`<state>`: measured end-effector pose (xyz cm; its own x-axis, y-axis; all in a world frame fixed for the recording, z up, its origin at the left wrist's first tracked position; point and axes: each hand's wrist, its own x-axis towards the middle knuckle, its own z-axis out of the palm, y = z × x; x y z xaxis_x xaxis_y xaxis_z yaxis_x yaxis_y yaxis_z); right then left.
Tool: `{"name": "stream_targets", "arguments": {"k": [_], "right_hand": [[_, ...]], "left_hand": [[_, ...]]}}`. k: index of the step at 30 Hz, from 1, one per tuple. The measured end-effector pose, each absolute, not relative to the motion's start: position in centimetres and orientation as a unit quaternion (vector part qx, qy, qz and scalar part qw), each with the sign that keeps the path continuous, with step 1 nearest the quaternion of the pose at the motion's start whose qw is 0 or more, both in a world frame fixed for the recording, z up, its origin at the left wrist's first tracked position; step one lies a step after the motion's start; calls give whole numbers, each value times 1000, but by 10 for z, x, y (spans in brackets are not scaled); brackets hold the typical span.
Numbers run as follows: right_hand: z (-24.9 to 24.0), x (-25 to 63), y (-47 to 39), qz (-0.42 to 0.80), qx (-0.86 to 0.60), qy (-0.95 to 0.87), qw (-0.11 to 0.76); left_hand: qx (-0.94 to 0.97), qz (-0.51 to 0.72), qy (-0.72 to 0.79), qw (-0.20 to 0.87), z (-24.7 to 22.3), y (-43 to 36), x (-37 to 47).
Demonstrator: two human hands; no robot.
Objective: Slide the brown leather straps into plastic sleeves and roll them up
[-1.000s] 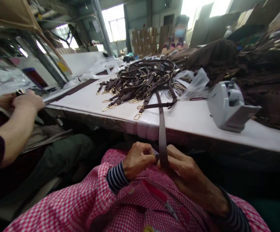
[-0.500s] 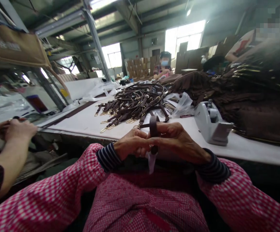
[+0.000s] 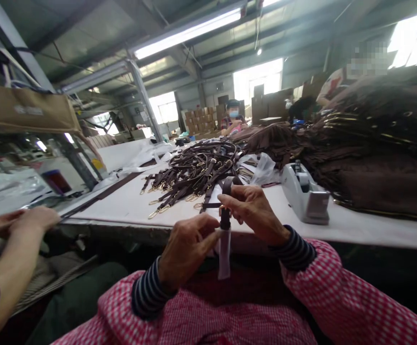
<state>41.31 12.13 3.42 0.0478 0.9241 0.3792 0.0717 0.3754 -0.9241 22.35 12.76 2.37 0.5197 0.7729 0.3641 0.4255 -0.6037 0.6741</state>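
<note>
A dark brown strap (image 3: 225, 219) with a small gold-coloured buckle hangs in front of me at the table's edge. Around its lower end is a whitish, translucent strip (image 3: 224, 256) that dangles down over my lap. My left hand (image 3: 189, 242) pinches the strap where the strip begins, thumb and forefinger together. Higher up, my right hand (image 3: 253, 208) grips the same strap near the buckle between thumb and fingers. Just beyond lies a tangled pile of brown straps (image 3: 197, 165) with gold-coloured clips.
A grey tape dispenser (image 3: 305, 196) stands on the white tabletop (image 3: 122, 203) to the right. Crumpled clear plastic (image 3: 264, 167) lies behind it, beside heaped brown bags (image 3: 384, 163). A co-worker's hands (image 3: 32, 223) are at the left. Another person (image 3: 233, 120) sits across the table.
My hands have drawn apart, the left lower and the right higher. The strap's buckle and more of the whitish strip now show between and below them. The view has tilted upward.
</note>
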Motion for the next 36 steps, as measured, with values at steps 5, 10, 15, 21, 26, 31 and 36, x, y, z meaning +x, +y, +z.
{"name": "stream_targets", "arguments": {"k": [5, 10, 15, 21, 26, 31, 36], "right_hand": [[33, 405, 127, 379, -412, -578, 594], [33, 398, 130, 401, -387, -569, 605], [36, 395, 134, 415, -374, -553, 618], [49, 400, 136, 430, -351, -538, 635], [63, 408, 138, 453, -310, -524, 651], [71, 410, 134, 467, -288, -523, 652], [77, 405, 119, 460, -283, -540, 646]], "left_hand": [[907, 311, 284, -13, 13, 126, 223], [915, 282, 201, -209, 16, 131, 219], [911, 250, 170, -282, 25, 137, 218], [906, 311, 154, -244, 40, 146, 218], [892, 383, 166, -176, 54, 145, 216], [902, 377, 128, -166, 53, 140, 214], [902, 385, 119, -154, 58, 130, 213]]}}
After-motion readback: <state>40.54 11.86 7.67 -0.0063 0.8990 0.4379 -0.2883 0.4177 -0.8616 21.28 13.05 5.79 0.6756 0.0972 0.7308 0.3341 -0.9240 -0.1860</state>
